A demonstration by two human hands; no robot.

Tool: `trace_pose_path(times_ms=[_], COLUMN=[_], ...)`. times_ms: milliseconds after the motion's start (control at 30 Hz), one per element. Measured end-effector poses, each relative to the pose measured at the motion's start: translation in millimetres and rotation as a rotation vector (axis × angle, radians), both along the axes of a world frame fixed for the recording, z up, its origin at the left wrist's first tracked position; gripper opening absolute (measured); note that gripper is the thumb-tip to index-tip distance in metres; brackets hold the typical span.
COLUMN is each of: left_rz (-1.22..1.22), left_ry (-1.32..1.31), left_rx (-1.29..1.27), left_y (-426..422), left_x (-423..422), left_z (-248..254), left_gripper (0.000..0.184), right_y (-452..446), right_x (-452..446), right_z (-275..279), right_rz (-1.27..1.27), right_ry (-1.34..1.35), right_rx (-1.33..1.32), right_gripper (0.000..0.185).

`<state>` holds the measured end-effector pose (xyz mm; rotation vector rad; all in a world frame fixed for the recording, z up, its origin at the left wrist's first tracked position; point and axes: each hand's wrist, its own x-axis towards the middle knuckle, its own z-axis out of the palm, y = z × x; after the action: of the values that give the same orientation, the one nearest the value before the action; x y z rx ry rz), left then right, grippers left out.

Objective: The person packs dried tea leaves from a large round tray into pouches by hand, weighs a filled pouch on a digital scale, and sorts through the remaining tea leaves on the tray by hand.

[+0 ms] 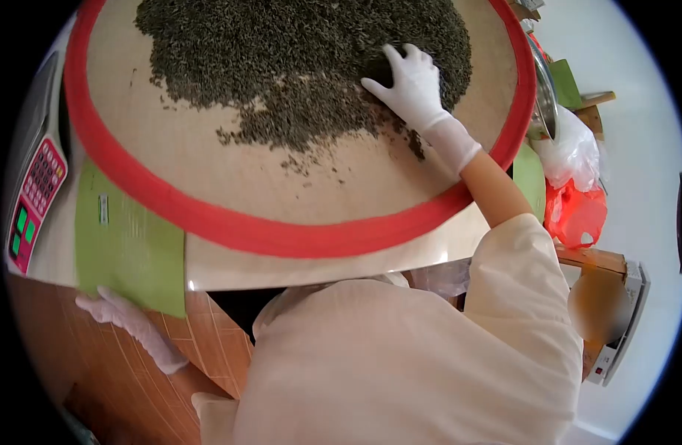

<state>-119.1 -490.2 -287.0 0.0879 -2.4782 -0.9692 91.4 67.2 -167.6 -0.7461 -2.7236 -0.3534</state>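
My right hand [411,85], in a white glove, lies on the right part of a heap of small dark dried pieces [244,52], its thumb and fingers spread. The heap covers the far part of a large round tray [304,239] with a pale base and a red rim; loose pieces trail toward me. My left hand [114,308], also gloved, is low at the left beside the table edge, near the hanging corner of a green sheet [133,245]. Its fingers look extended and apart, with nothing visible in them.
A digital scale [38,182] with a pink keypad panel stands at the left. Right of the tray are a metal bowl [545,89], a clear plastic bag [571,148], a red bag [577,213] and a cardboard box [593,259]. Wooden flooring [200,334] shows below.
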Motion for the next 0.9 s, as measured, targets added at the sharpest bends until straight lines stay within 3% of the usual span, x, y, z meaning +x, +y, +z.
trace_pose_path(times_ms=[33, 133, 200, 267, 400, 500, 533, 567, 600, 700, 767, 800, 900], left_rz=[0.06, 0.076, 0.109, -0.093, -0.411, -0.684, -0.823, -0.975, -1.13, -1.199, -1.382, -1.387, -1.475], left_ry=[0.021, 0.119, 0.197, 0.298, 0.199, -0.05, -0.141, -0.135, -0.13, -0.403, -0.535, -0.543, -0.389], left_rx=[-0.174, 0.008, -0.007, 0.283, 0.348, 0.3, 0.291, 0.222, 0.154, -0.074, -0.298, -0.3, -0.249], left_y=[-5, -13, -2, 36, 88, 162, 194, 223, 252, 343, 384, 393, 393], left_x=[5, 31, 58, 82, 96, 97, 95, 93, 88, 60, 49, 39, 20], left_z=[3, 38, 87, 144, 198, 229, 235, 239, 240, 234, 238, 226, 188], left_gripper=[0.068, 0.075, 0.064, 0.054, 0.043, 0.036, 0.034, 0.032, 0.03, 0.032, 0.029, 0.029, 0.026], right_y=[3, -7, -16, -35, -70, -73, -68, -65, -65, -59, -52, -48, -29], right_x=[-4, -10, -12, -11, -11, -17, -15, -12, -9, 1, 7, 10, 15], right_z=[-6, -19, -18, -15, -6, -3, -7, -5, -3, 5, 18, 20, 25], right_rz=[0.018, 0.095, 0.109, 0.216, 0.433, 0.508, 0.566, 0.597, 0.591, 0.649, 0.677, 0.715, 0.577], right_ry=[-0.067, -0.074, -0.029, -0.076, -0.156, -0.132, -0.059, -0.075, -0.085, -0.131, -0.144, -0.149, -0.284], right_rx=[-0.065, -0.265, -0.324, -0.467, -0.694, -0.826, -0.908, -0.974, -0.988, -1.117, -1.228, -1.33, -1.283], right_gripper=[0.053, 0.04, 0.041, 0.04, 0.04, 0.043, 0.044, 0.063, 0.063, 0.098, 0.098, 0.098, 0.093])
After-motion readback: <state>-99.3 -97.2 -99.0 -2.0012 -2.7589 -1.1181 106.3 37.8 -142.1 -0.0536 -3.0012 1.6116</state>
